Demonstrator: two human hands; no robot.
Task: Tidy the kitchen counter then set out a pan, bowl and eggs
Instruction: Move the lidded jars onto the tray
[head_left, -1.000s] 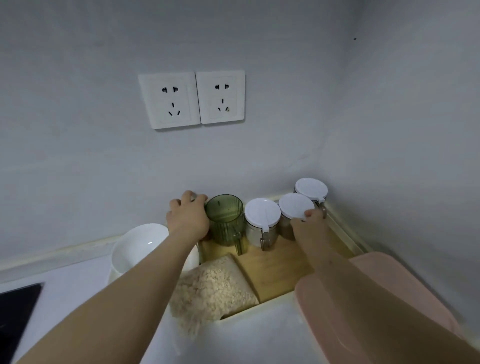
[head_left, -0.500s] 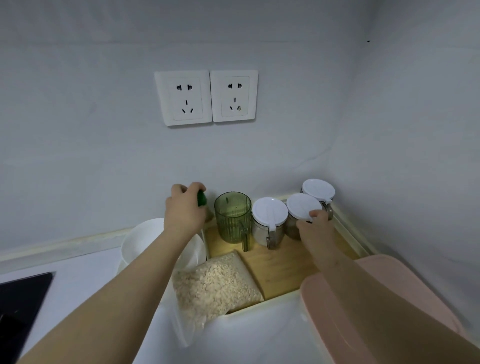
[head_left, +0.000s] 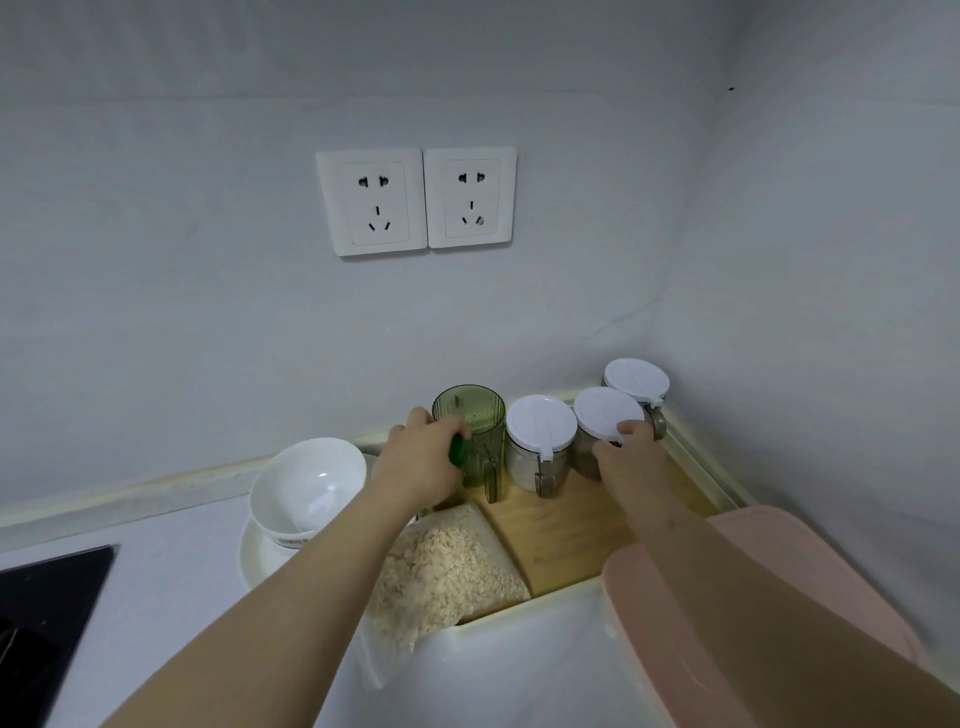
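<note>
Since 0.5 s ago the left hand (head_left: 415, 462) has been shifted right against the green cup (head_left: 475, 415), a mostly hidden small green item (head_left: 457, 451) pinched in its curled fingers. The middle jar (head_left: 605, 415) of 3 white-lidded ones is gripped by the right hand (head_left: 631, 460). The white bowl (head_left: 306, 483) is set just left of the left hand, the wall (head_left: 208, 338) close behind.

Dim, even, cool indoor light, soft shadow down the far right wall corner (head_left: 660, 322), small glare spot inside the white bowl (head_left: 309, 483), wide-angle bending of straight lines toward the edges, near foreground slightly soft.
</note>
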